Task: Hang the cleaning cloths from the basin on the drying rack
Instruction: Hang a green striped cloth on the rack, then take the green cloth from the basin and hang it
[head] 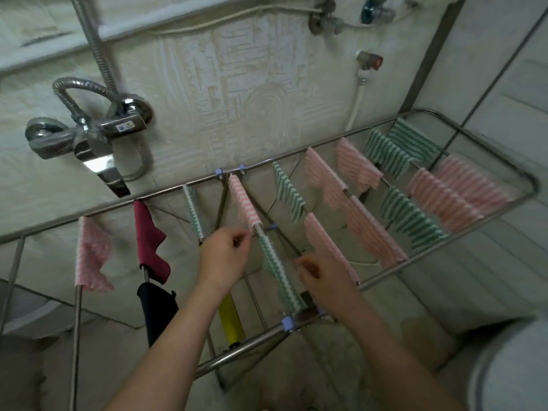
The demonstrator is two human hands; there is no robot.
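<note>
Bathroom corner, pale tiled wall at the back, with a chrome shower mixer seen at 10 o'clock. Across the middle a metal drying rack is spread out, loaded with pink and green striped cloths out toward 2 o'clock. A green striped cloth is draped on the centre rod, right between the hands. The left hand is just beside it at 9 o'clock and the right hand just beside it at 3 o'clock. Left fingers are curled, tips at the near end of a pink striped cloth hung at 12 o'clock of the green one. Whether it's actually pinched can't be told. Right fingers are curled and blurred, so the grip can't be told either.
</note>
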